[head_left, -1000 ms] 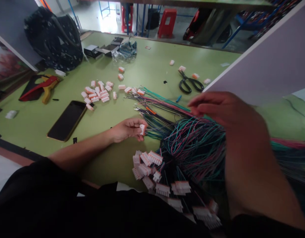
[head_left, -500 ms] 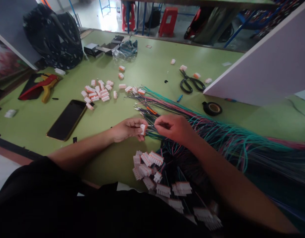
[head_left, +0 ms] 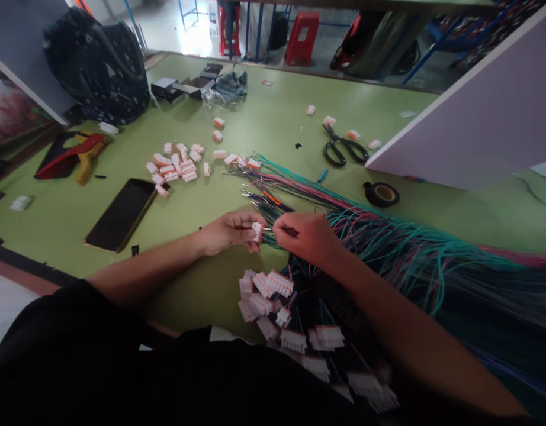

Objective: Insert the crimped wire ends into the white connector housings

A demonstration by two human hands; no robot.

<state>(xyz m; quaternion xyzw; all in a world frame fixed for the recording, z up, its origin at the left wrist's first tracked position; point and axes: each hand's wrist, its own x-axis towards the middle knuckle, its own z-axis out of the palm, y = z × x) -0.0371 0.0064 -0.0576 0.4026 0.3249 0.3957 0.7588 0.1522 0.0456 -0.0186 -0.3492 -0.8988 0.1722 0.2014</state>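
My left hand (head_left: 231, 232) pinches a small white-and-orange connector (head_left: 257, 231) between thumb and fingers. Just right of it, my right hand (head_left: 302, 234) is closed on a thin wire (head_left: 267, 229) whose end points at the connector; whether the tip is inside is too small to tell. Behind and right of my hands lies a long bundle of green, pink and dark wires (head_left: 415, 242). Connectors with wires attached (head_left: 260, 305) are heaped below my hands. A pile of loose connectors (head_left: 179, 163) lies to the upper left.
A phone (head_left: 121, 215) lies on the green table (head_left: 273, 118) at left, below a red-and-yellow tool (head_left: 80, 154). Black scissors (head_left: 341, 148) and black tape (head_left: 381, 194) are at right, near a pale panel (head_left: 472, 106). A dark bag (head_left: 95, 68) stands back left.
My right hand has shifted slightly left, nearer to the connector. My left hand has kept its hold on the connector, almost unmoved.
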